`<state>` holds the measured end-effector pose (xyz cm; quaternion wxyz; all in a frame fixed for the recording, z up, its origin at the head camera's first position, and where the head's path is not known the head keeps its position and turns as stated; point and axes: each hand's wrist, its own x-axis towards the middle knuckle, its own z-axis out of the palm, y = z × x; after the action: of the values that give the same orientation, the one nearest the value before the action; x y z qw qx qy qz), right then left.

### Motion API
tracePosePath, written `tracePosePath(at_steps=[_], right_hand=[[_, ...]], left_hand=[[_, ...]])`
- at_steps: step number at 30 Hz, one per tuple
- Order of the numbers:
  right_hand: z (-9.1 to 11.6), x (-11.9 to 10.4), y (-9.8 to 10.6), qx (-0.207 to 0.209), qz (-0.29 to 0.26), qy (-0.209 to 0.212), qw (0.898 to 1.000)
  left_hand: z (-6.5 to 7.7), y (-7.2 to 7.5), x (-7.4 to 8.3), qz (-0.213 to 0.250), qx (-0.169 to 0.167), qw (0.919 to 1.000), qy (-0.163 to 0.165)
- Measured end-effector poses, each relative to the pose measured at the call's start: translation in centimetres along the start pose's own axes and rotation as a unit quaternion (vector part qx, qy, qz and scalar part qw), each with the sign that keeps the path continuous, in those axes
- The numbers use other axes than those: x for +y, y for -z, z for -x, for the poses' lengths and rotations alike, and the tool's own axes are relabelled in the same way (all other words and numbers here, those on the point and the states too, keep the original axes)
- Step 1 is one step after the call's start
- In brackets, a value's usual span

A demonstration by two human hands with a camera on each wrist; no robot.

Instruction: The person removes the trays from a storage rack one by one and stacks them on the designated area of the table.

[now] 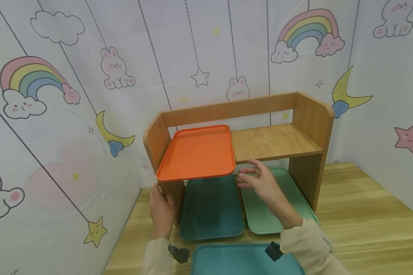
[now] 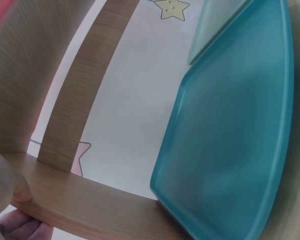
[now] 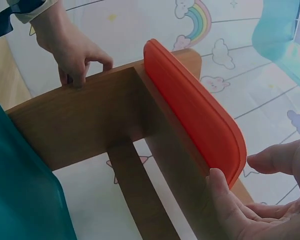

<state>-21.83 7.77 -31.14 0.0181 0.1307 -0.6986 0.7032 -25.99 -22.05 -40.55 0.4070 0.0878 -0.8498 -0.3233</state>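
An orange tray lies on the left half of the wooden shelf's upper board, its front edge jutting past the board. My left hand grips the front edge of the shelf's left side panel, thumb on the inner face and fingers outside. Beside the orange tray's front right corner is my right hand, fingers spread loosely. In the right wrist view, that hand's thumb and fingertips are right at the tray's rim, on either side of it.
Under the board lie a dark teal tray on the left and a light green tray on the right. A blue tray lies in front on the wooden table. Patterned cloth walls stand behind and at both sides.
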Motion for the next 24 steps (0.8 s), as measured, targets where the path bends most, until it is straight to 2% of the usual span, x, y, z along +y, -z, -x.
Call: tracePosePath(at_steps=[24], right_hand=[[-1.3, -0.3, -2.1, -0.022, -0.057, -0.013, 0.998]], left_hand=[[0.2, 0.0, 0.1, -0.004, -0.002, 1.0, 0.0]])
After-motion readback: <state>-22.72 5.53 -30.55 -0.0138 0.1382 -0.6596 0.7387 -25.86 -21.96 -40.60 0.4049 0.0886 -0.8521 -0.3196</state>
